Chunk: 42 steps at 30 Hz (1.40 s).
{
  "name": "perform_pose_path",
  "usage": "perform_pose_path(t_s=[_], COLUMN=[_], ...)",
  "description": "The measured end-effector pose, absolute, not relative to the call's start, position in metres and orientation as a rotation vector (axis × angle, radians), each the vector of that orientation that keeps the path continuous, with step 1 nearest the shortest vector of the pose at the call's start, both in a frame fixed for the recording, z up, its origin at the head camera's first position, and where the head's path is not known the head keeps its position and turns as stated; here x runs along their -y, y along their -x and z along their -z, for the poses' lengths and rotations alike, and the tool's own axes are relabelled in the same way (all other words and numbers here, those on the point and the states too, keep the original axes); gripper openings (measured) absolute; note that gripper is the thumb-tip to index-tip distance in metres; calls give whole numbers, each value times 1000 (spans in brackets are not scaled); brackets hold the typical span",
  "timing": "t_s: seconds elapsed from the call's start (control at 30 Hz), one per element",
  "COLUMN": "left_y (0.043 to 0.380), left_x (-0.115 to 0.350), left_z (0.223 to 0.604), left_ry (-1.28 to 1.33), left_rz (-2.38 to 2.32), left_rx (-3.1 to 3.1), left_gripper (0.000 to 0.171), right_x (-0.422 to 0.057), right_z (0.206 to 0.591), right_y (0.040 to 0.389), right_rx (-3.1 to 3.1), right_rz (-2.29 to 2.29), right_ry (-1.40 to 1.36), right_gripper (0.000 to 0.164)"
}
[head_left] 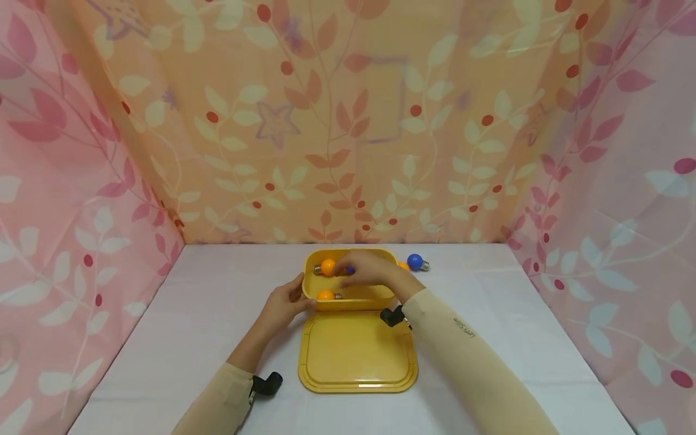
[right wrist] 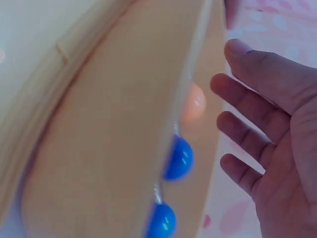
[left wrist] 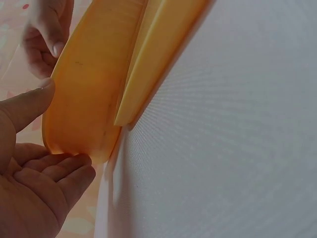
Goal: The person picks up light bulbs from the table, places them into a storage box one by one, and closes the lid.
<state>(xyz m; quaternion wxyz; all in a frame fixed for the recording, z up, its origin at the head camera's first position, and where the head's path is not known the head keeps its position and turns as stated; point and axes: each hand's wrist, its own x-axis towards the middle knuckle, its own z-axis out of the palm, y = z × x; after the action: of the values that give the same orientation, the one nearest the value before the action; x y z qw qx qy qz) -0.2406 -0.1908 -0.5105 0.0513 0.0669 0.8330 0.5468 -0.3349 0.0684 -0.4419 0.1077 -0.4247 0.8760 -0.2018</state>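
A yellow plastic box (head_left: 312, 289) stands on the table with light bulbs inside. My left hand (head_left: 283, 305) grips its left end, thumb at the rim (left wrist: 48, 114) and fingers against the outer wall. Above the box's inside hovers my right hand (head_left: 365, 269), fingers apart and holding nothing. One orange bulb (head_left: 328, 267) lies by the back wall, another orange bulb (head_left: 325, 295) near the front wall. In the right wrist view, a blue bulb (right wrist: 179, 157) and a second blue bulb (right wrist: 163, 221) show past the near wall, with an orange bulb (right wrist: 195, 101) beyond.
A flat yellow lid (head_left: 357, 353) lies directly in front of the box. Right of the box, a blue bulb (head_left: 415, 261) and an orange bulb (head_left: 403, 266) lie on the white tablecloth (head_left: 489, 338). A patterned curtain (head_left: 337, 121) closes off the back and sides.
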Motion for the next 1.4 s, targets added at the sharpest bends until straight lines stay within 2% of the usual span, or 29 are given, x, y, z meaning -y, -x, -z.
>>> perform_pose_path(t_s=[0.2,0.43,0.67,0.93,1.2,1.4], left_y=[240,238,237,238,239,240], left_x=[189,190,192,190,188,188], left_z=[512,513,514,515,512,511], left_ry=[-168,-152,-172,-190,-183,-188], left_rz=[-1654,-1663,-1665,-1668,-1672,-1672], left_rx=[-2530,-2527,-2533,-2527,-2525,-2524], left_gripper=[88,86,87,88,89,89], right_x=[-109,-158,-194,-232,-258,-270], right_z=[424,412,413,430,458,483], right_y=[331,332,342,351,356,355], right_rx=[-2667,-2818,-2942,-2975,-3001,-2953], right_rz=[658,724,732,850,968,1019], right_ry=[1266,1004,873,735,539,322], right_gripper=[29,35,35,38,33,42])
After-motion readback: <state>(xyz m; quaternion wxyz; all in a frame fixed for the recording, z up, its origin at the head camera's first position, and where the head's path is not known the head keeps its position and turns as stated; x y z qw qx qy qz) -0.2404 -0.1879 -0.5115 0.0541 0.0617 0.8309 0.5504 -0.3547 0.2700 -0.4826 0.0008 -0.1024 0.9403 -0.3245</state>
